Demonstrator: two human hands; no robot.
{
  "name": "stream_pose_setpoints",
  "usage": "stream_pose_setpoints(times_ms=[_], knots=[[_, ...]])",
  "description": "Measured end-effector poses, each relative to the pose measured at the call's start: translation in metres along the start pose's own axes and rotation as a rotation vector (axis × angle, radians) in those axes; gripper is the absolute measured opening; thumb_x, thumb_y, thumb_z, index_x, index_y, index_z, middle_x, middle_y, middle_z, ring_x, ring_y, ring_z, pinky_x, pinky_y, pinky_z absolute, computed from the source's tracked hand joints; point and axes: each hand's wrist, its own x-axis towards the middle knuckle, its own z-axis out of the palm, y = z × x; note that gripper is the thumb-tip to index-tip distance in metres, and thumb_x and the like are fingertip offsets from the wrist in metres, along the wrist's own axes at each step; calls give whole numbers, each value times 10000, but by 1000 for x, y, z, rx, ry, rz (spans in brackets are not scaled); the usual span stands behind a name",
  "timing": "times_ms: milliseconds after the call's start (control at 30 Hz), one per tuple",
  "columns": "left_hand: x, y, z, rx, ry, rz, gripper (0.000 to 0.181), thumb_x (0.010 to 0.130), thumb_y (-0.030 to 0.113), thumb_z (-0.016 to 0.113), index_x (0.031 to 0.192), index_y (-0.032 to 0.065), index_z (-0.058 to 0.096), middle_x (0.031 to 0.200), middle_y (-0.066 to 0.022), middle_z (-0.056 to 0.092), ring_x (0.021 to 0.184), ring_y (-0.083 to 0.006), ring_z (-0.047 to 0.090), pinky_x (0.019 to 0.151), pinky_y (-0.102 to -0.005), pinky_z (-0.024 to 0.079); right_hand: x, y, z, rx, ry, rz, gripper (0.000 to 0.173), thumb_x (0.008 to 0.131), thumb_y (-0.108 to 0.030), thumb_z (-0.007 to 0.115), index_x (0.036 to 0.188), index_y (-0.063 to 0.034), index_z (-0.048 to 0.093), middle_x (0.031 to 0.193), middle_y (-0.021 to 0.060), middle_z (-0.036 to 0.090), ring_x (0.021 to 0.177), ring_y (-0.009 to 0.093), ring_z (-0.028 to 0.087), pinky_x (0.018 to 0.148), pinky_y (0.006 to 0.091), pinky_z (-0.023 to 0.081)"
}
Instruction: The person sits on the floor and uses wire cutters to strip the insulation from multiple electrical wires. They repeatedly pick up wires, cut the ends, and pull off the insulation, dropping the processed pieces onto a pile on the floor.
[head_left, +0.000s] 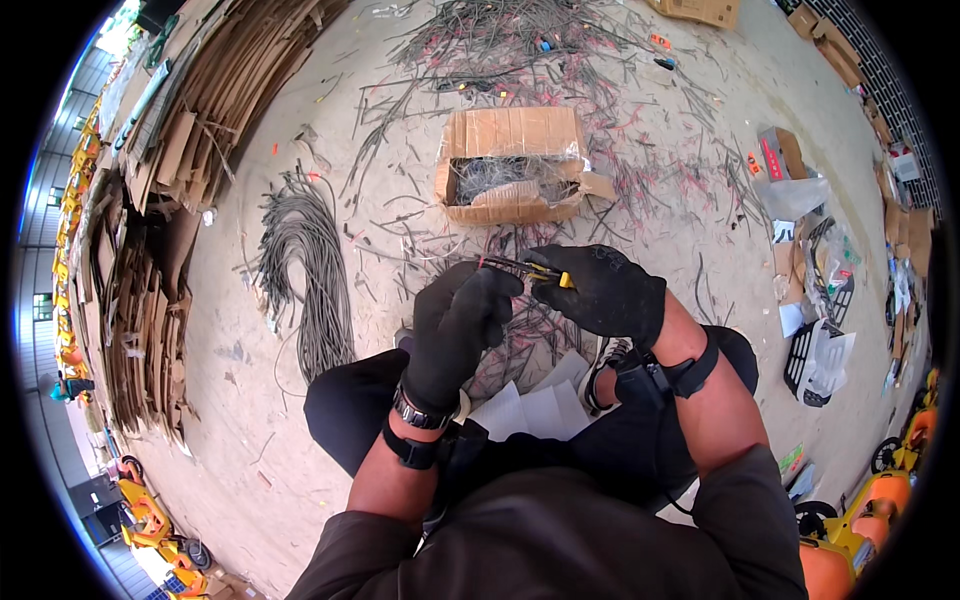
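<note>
My right hand (600, 291), in a black work glove, grips a pair of pliers or cutters with yellow-and-black handles (564, 280). The dark jaws (504, 262) point left and meet the fingertips of my left hand (461, 311), also gloved in black. Pinched there is a thin wire (481, 263) with a red end; most of it is hidden by the glove. Just beyond both hands stands an open cardboard box (514, 206) holding a tangle of dark and clear strands. Between my legs lie white paper sheets (532, 409), with cut wire scraps beyond them.
A looped bundle of grey cables (319, 277) lies on the floor to the left. Grey and red wire scraps (517, 30) heap up beyond the box. Stacked flattened cardboard (150, 322) lines the left; a black plastic basket (814, 367) and packaging lie right. Yellow two-wheelers (862, 517) stand behind.
</note>
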Motion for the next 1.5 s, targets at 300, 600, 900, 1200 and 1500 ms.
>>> stream_pose_setpoints(times_ms=[300,600,900,1200,1500], knots=[[2,1,0,97,-77,-109,404,1075,302,483,1036,-24,717,709,-23,625,554,-83,532,524,-240,413,4,-13,-10,160,-70,24,358,942,-241,674,1219,-17,643,1016,232,710,946,422,686,809,466,547],[3,-9,-3,15,-87,-19,434,1096,309,458,1106,-45,710,779,-68,671,585,-118,586,574,-243,468,4,-10,-12,203,-66,2,379,954,-228,655,1247,11,628,1043,258,702,969,429,683,826,464,544],[3,6,7,-17,53,-107,347,1062,269,548,1073,-41,705,815,-88,710,577,-111,607,533,-237,474,2,-9,-12,157,-74,40,419,949,-137,665,1349,-28,602,1111,190,713,950,319,700,855,392,539],[4,-4,7,33,119,-32,289,1019,229,619,1078,-40,707,881,-96,736,635,-127,643,588,-257,503,1,1,-6,138,-18,-33,417,954,-175,674,1329,-8,606,1091,215,710,956,346,700,847,412,547],[2,-11,2,-44,-11,46,305,1049,180,510,1155,-38,696,956,-94,727,728,-121,667,641,-255,519,6,-7,-13,169,-70,41,391,959,-250,662,1251,6,627,1045,249,707,946,408,697,824,449,554]])
